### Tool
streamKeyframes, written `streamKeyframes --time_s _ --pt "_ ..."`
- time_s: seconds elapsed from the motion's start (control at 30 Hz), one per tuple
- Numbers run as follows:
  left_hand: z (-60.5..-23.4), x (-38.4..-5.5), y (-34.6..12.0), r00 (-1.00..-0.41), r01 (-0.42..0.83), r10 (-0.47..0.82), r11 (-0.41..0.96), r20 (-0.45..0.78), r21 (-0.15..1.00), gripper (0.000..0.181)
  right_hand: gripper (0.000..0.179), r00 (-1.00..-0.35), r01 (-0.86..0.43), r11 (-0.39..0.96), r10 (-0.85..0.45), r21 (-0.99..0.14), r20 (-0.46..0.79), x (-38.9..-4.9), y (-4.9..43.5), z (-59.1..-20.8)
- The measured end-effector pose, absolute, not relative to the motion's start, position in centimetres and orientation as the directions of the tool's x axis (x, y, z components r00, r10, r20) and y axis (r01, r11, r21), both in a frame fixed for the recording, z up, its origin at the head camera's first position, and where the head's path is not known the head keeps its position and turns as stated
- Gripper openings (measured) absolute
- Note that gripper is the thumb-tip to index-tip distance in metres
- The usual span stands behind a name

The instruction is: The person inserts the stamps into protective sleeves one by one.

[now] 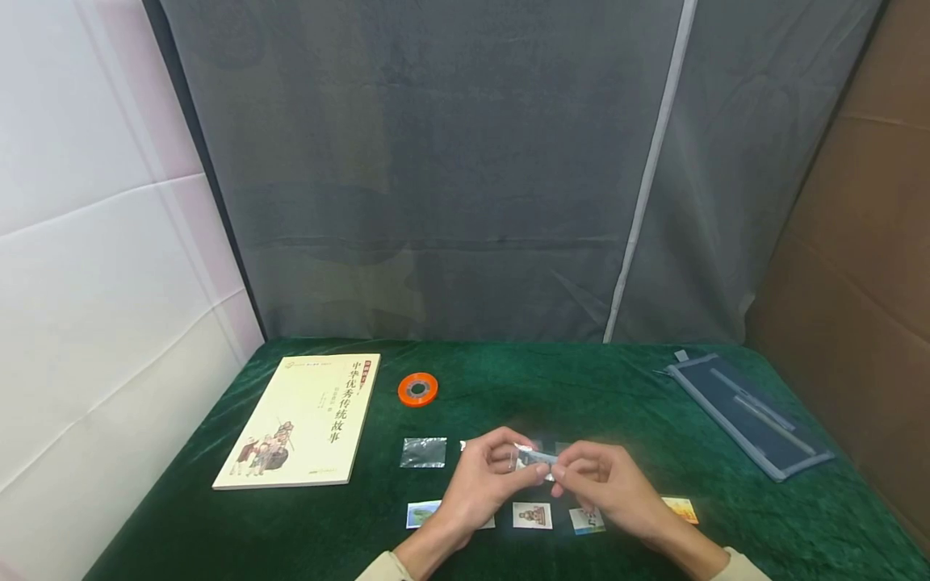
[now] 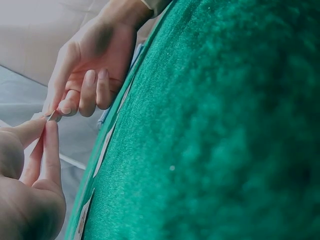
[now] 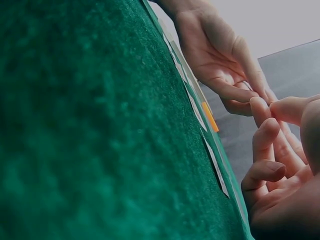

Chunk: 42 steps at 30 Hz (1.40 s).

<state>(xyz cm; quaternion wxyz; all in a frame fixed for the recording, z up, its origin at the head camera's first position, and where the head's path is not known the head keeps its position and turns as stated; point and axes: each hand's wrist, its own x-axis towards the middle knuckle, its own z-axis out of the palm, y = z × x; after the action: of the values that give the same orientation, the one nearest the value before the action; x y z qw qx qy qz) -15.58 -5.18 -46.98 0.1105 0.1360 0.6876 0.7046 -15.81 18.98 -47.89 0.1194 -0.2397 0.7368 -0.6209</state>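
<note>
Between the fingertips of both hands is a small, clear plastic sleeve [image 1: 529, 457], with a pale bluish patch showing through it. My left hand [image 1: 483, 478] pinches it between thumb and forefinger from the left. From the right, my right hand [image 1: 610, 486] pinches its edge, the other fingers loosely curled. Seen edge-on in the left wrist view, the sleeve [image 2: 51, 115] is a thin sliver where the fingertips meet. Below the hands lie small picture cards: a figure card [image 1: 533, 516], a blue-edged card [image 1: 588, 522] and one partly hidden behind the left wrist.
Another clear sleeve [image 1: 424, 453] lies left of the hands, near a green-blue card [image 1: 423, 514]. A yellow card [image 1: 681, 509] is beside the right wrist. Farther out are an orange tape roll [image 1: 417, 390], a cream book [image 1: 298, 424] and a dark zip pouch [image 1: 751, 415].
</note>
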Motion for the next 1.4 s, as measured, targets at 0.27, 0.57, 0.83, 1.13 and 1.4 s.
streamKeyframes --time_s 0.27,0.57,0.83,1.13,1.4 --pt "-46.7 -15.4 -5.0 -0.93 0.034 0.365 -0.014 0.037 0.999 0.036 0.012 -0.862 -0.218 0.155 -0.493 -0.964 0.116 -15.8 18.9 -47.1" --pt "-46.1 -15.0 -4.5 -0.912 0.072 0.408 0.06 0.041 0.996 0.025 0.004 -0.864 -0.354 0.323 -0.473 -0.878 0.174 -15.9 19.7 -46.1" --pt "-45.5 -15.9 -2.5 -0.877 0.266 0.457 0.21 0.146 0.941 0.013 0.006 -0.844 -0.369 0.388 -0.52 -0.845 0.13 -16.4 23.5 -45.7" --pt "-45.2 -16.6 1.3 -0.81 0.352 0.581 0.37 0.081 0.86 0.011 0.009 -0.84 -0.329 0.471 -0.543 -0.819 0.025 -16.5 27.8 -45.7" --pt "-45.6 -16.9 3.6 -0.783 0.454 0.612 0.438 0.113 0.775 0.01 0.007 -0.841 -0.332 0.525 -0.541 -0.784 -0.007 -16.3 29.5 -46.0"
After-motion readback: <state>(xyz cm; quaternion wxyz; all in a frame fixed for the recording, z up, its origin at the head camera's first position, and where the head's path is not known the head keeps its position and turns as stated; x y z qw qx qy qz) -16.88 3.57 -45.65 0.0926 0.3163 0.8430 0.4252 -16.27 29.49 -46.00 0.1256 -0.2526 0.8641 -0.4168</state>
